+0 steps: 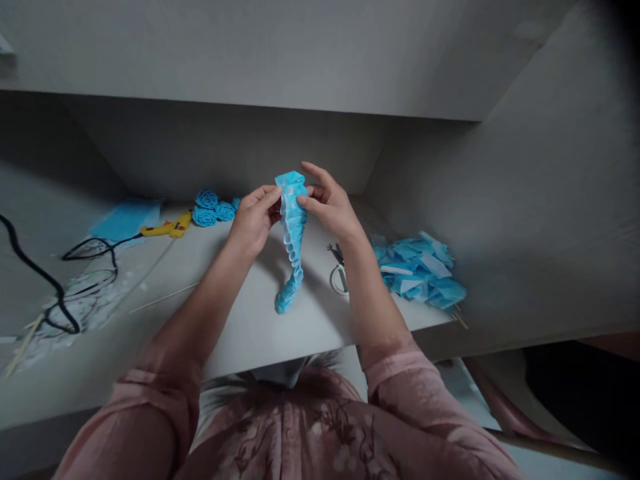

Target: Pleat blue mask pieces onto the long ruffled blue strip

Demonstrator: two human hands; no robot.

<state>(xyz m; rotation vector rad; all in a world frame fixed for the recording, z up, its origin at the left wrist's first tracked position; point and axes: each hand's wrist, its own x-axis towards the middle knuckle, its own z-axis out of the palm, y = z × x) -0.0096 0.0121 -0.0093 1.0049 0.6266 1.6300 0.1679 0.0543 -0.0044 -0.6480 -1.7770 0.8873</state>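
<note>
A long blue pleated paper strip (293, 247) hangs upright above the grey desk (250, 327), its lower end curling down near the desk top. My left hand (254, 217) pinches its upper part from the left. My right hand (330, 203) pinches the same part from the right, with the index finger raised above the strip's top. Both hands are closed on the strip, almost touching each other.
Blue paper roses (213, 208) and a yellow glue gun (167, 229) with a black cable (60, 293) lie at the back left. Scissors (339, 270) rest beside my right wrist. A heap of blue paper pieces (420, 270) sits at the right. Thin wooden sticks (160, 298) lie at left.
</note>
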